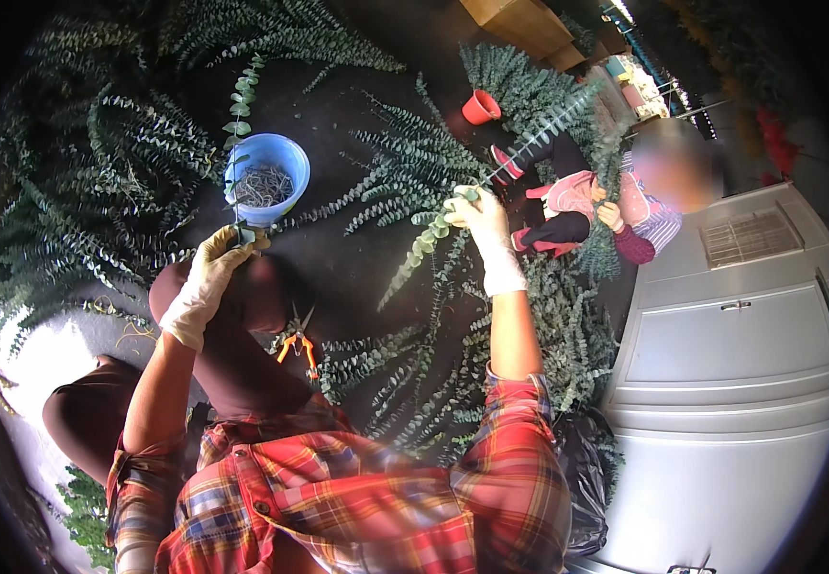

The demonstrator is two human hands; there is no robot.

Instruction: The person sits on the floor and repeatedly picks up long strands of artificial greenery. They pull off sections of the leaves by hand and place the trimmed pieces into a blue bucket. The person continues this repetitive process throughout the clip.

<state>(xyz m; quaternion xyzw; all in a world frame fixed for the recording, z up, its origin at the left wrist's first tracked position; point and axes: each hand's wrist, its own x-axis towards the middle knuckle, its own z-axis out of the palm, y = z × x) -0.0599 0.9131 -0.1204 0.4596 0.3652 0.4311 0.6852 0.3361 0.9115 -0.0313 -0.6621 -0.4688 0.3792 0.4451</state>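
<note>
Both my hands wear whitish gloves. My left hand [211,282] is closed, its fingers pinched on a eucalyptus stem [241,100] that rises upright past the left side of a blue bucket [298,172]. Grey, wire-like pieces [263,186] lie inside that bucket. Further right, my right hand [484,234] grips another eucalyptus stem [421,251], held slantwise with its leaves running to the lower left and upper right of my fingers. On the dark floor near my knee lie pruning shears [299,342] with orange handles, their blades apart.
Heaps of eucalyptus branches [99,182] cover the left and more [414,153] lie ahead. At right a seated person [582,196] holds a bunch of greenery. Beyond are a red pot [481,107] and a cardboard box [519,27]. A pale metal cabinet [730,344] and black plastic bag [586,478] stand close right.
</note>
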